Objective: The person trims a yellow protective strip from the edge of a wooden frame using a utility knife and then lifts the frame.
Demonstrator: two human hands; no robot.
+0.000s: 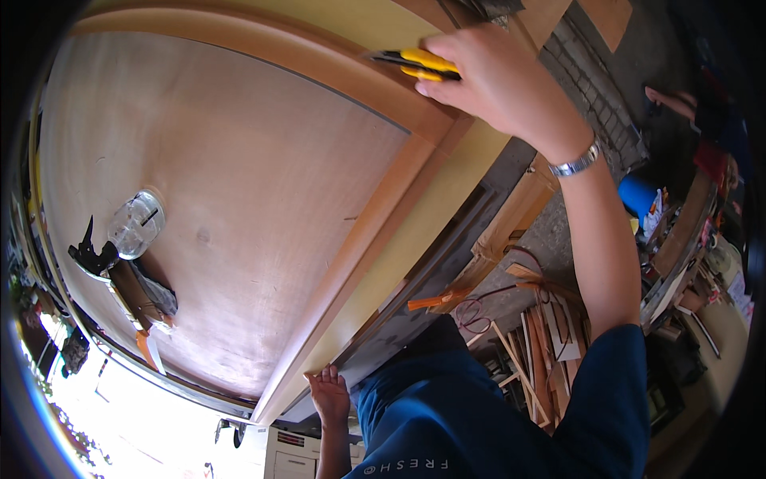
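Note:
My right hand (pixel 483 76), wearing a metal-band watch, is closed around a yellow-and-black hand tool (pixel 431 64). Its dark tip points left, over the far corner of a brown wooden frame; blur hides exactly what kind of tool it is. Inside that frame (pixel 343 275) lies a broad pale wooden panel (pixel 239 176). At the near edge of the frame, my left hand (pixel 329 395) rests with fingers extended along the yellowish border strip (pixel 375 311), holding nothing I can see.
A clear jar (pixel 137 223), a black trigger-shaped object (pixel 92 257) and an orange-handled blade (pixel 148 351) lie on the panel's left side. Wood strips (pixel 550 351) are stacked on the right, below a blue container (pixel 636 195). Another person's leg (pixel 674 102) shows at far right.

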